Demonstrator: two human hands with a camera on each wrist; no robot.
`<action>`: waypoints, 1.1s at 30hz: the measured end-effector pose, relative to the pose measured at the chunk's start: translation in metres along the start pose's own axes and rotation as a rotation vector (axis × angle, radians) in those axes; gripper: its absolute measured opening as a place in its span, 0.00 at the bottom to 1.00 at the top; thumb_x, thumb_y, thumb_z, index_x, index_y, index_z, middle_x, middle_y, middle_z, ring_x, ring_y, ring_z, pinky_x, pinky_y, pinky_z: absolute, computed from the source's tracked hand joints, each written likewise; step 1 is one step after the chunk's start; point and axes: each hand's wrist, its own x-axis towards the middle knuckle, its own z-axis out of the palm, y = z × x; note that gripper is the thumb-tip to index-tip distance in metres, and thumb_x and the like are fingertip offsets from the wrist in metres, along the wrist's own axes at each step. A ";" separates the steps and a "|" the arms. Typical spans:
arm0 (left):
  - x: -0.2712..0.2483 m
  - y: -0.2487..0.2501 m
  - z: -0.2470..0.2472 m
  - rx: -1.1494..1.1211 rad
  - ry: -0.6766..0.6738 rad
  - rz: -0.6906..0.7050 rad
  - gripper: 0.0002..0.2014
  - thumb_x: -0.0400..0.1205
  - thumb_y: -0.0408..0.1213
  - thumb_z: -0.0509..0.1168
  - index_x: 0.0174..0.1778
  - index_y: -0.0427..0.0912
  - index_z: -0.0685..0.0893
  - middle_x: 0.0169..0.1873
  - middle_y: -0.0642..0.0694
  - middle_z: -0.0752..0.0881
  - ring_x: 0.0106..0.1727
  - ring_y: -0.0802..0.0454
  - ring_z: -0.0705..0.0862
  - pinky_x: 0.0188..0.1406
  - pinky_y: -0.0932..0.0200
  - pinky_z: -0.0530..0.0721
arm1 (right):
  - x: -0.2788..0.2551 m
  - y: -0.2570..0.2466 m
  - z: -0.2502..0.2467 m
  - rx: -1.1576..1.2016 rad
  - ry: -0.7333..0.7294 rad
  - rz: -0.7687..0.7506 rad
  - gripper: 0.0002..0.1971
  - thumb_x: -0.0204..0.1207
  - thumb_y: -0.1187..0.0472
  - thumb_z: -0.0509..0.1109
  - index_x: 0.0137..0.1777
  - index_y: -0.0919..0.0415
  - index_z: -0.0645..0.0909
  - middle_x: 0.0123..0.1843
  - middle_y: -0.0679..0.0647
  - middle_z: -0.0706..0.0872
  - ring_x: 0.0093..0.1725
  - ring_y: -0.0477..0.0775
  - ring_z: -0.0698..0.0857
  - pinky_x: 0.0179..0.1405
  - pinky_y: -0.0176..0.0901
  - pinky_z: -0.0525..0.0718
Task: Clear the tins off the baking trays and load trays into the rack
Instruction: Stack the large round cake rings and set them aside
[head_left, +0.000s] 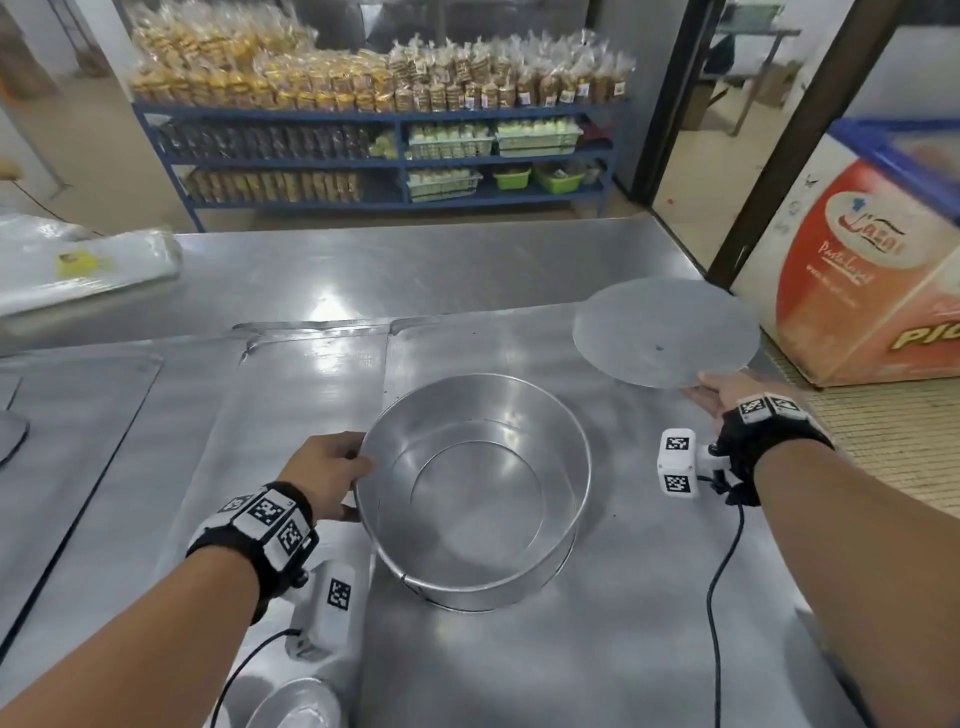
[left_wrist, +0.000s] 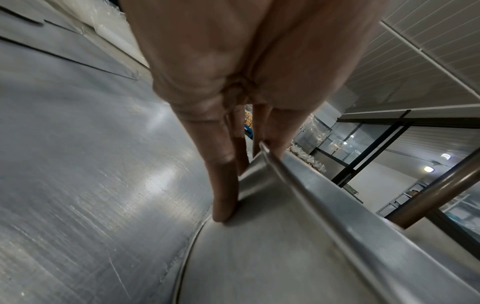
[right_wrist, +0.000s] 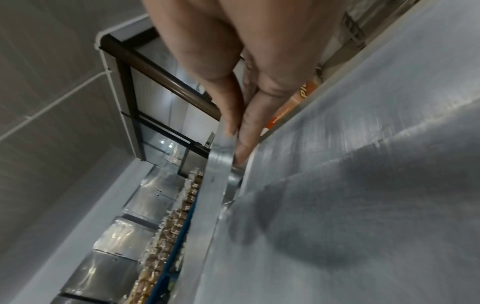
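Note:
A round, shiny cake tin (head_left: 483, 400) stands on a flat baking tray (head_left: 649, 571) in the middle of the steel table. My left hand (head_left: 332, 475) grips the tin's left rim, thumb over the edge and fingers down the outer wall. The left wrist view shows those fingers (left_wrist: 223, 181) against the tin wall (left_wrist: 298, 205). My right hand (head_left: 722, 397) pinches the near edge of a flat round metal disc (head_left: 665, 332), held up over the tray's far right corner. In the right wrist view the disc (right_wrist: 215, 185) is edge-on between thumb and fingers (right_wrist: 244, 144).
A second tray (head_left: 291, 415) lies beside the first, and a third (head_left: 67, 415) at far left. Another round tin (head_left: 296, 701) shows at the bottom edge. A plastic-wrapped bundle (head_left: 78, 265) lies back left. A blue shelf of bagged goods (head_left: 384, 119) stands behind, a chest freezer (head_left: 872, 270) at right.

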 end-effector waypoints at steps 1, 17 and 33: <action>0.000 0.000 -0.001 -0.011 -0.016 0.003 0.14 0.80 0.20 0.64 0.53 0.38 0.90 0.53 0.30 0.88 0.41 0.40 0.82 0.31 0.47 0.89 | -0.011 -0.003 -0.002 0.052 0.012 -0.027 0.23 0.80 0.74 0.66 0.75 0.70 0.71 0.61 0.66 0.87 0.43 0.63 0.92 0.31 0.48 0.90; 0.001 -0.016 -0.010 -0.054 -0.068 0.069 0.09 0.84 0.31 0.66 0.57 0.41 0.90 0.46 0.40 0.88 0.42 0.45 0.85 0.37 0.46 0.92 | -0.250 -0.069 0.040 -0.293 -0.282 -0.242 0.14 0.72 0.81 0.72 0.53 0.67 0.80 0.46 0.68 0.89 0.33 0.60 0.92 0.30 0.48 0.91; 0.000 -0.019 -0.008 -0.010 -0.031 0.093 0.08 0.86 0.32 0.65 0.53 0.44 0.89 0.44 0.38 0.86 0.42 0.43 0.86 0.37 0.46 0.93 | -0.266 0.000 0.091 -0.481 -0.324 -0.097 0.15 0.67 0.86 0.71 0.51 0.74 0.80 0.40 0.72 0.87 0.28 0.64 0.90 0.26 0.52 0.90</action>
